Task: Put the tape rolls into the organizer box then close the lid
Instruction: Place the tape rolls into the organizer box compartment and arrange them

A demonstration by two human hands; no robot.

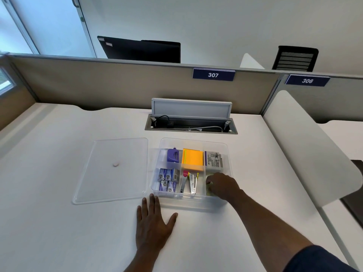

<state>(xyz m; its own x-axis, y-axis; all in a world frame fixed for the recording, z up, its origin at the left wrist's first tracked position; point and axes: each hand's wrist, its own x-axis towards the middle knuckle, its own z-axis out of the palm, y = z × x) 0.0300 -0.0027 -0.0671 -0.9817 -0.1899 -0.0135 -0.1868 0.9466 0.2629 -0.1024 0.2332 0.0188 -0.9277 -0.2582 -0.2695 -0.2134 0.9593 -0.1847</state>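
1. White desk (59, 222) carries a clear box (193, 200); its lid (110, 185) lies at nine o'clock.
2. Placing step: right hand (223, 184) curls narrowly over pale tape rolls (209, 191) in the box's five o'clock compartment; grip uncertain.
3. Left hand (153, 226) lies spread flat.
4. Next, likely release, then fetch the lid.

On the white desk (59, 222) the clear organizer box (193, 143) stands open, its lid (110, 181) flat just to its left — the right hand (222, 184) reaches into the near right compartment, over something pale green (209, 190), while the left hand (154, 222) lies flat, fingers spread, before the box.
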